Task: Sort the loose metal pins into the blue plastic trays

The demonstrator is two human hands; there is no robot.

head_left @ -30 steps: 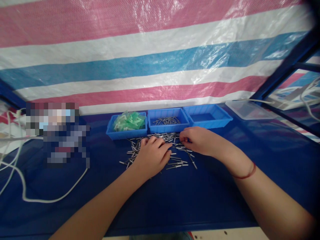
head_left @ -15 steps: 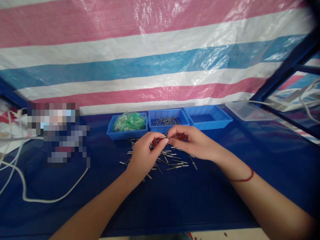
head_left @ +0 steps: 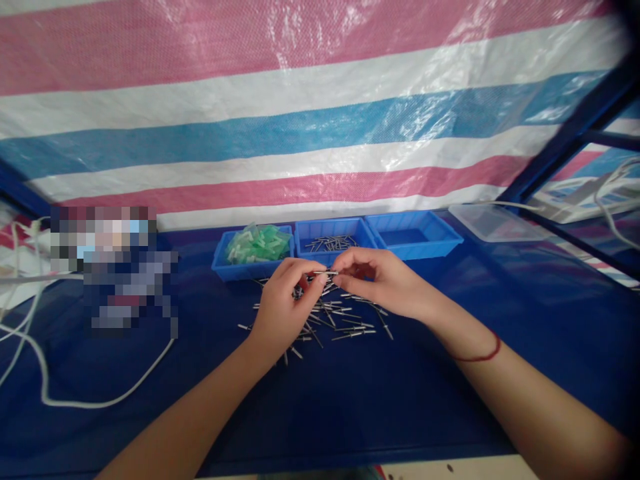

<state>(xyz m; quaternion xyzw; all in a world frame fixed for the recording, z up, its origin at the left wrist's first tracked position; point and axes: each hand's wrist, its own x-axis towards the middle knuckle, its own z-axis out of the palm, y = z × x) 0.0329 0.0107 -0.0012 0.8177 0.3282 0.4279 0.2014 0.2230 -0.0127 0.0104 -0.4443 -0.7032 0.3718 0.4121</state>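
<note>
Between my two hands is a silvery blind rivet (head_left: 327, 272), held lengthwise above a pile of others. My left hand (head_left: 286, 299) is closed, with thumb and forefinger pinching the rivet's left part. The fingertips of my right hand (head_left: 387, 283) close on its right end. Beneath and around the hands, loose blind rivets (head_left: 354, 331) lie scattered on the blue tabletop (head_left: 350, 407). Part of the pile is hidden behind my left hand.
Behind the hands stand three blue bins: the left bin (head_left: 240, 270) with green and clear plastic pieces, the middle bin (head_left: 334, 225) with rivets, and the right bin (head_left: 425, 250). A clear plastic lid (head_left: 493, 223) lies right. White cables (head_left: 90, 404) and a blurred-out area are left.
Both hands stay over the pile. Their fingertips have parted slightly, and more of the rivet between them shows. The camera view has shifted a little.
</note>
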